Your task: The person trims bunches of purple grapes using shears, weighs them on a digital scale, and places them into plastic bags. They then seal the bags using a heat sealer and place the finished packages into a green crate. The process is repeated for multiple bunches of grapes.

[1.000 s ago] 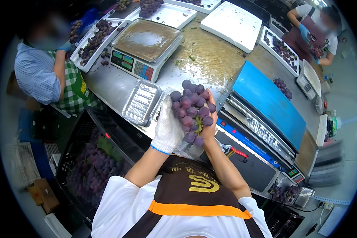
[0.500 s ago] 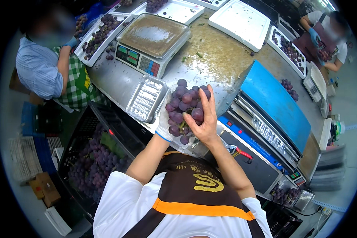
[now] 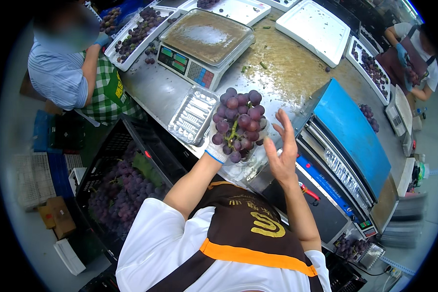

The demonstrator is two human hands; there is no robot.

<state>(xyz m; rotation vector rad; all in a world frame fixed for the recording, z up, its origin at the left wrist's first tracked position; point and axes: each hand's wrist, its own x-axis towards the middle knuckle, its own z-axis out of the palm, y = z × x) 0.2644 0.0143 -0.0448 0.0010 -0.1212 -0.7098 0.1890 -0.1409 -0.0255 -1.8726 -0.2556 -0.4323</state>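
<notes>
A bunch of purple grapes (image 3: pixel 242 119) rests in my left hand (image 3: pixel 216 149), which wears a white knitted glove with a blue cuff edge. The bunch covers most of those fingers, and a green stem shows among the berries. Just to the right of the grapes, my bare right hand (image 3: pixel 283 153) is held up, fingers apart, with nothing in it. A clear plastic punnet (image 3: pixel 193 114) lies on the metal table, left of the bunch. Crumpled clear plastic (image 3: pixel 238 171) shows below the grapes. A red-handled tool (image 3: pixel 309 191) lies right of my right wrist.
Beyond the punnet stands a weighing scale (image 3: pixel 207 36). A blue-covered machine (image 3: pixel 353 138) occupies the right. A black crate (image 3: pixel 126 194) of grapes stands at lower left. White trays (image 3: pixel 314 31) line the far side. Two co-workers are at far left and far right.
My right hand has come away from the grapes to the right. The bunch has turned, so more of its stem shows. The whole view has shifted slightly.
</notes>
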